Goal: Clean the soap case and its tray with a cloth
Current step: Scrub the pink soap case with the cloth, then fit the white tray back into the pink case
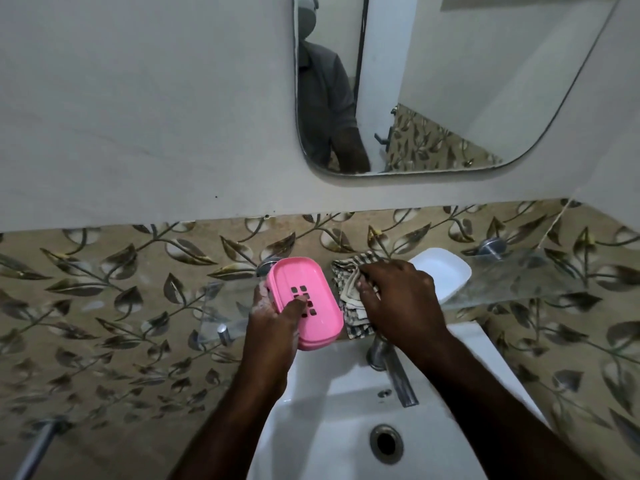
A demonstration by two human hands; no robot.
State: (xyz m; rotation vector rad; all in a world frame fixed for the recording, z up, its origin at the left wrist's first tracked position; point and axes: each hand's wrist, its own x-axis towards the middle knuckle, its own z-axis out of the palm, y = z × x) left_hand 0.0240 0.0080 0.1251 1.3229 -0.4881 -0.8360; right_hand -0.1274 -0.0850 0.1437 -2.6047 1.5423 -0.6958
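A pink soap tray [308, 289] with several drain holes is tilted up above the back of the sink. My left hand [273, 317] is shut on it, thumb on the holed face, fingers behind its left edge. A checked cloth [346, 292] lies bunched on the glass shelf beside the tray. My right hand [401, 299] presses down on that cloth, fingers closed over it. The white soap case [441, 271] rests on the shelf just right of my right hand.
A glass shelf [519, 275] runs along the leaf-patterned tiled wall. Below it stand a metal tap [391, 368] and a white sink [332, 427] with its drain [386, 443]. A mirror [450, 81] hangs above. A metal rod [38, 448] sticks out at lower left.
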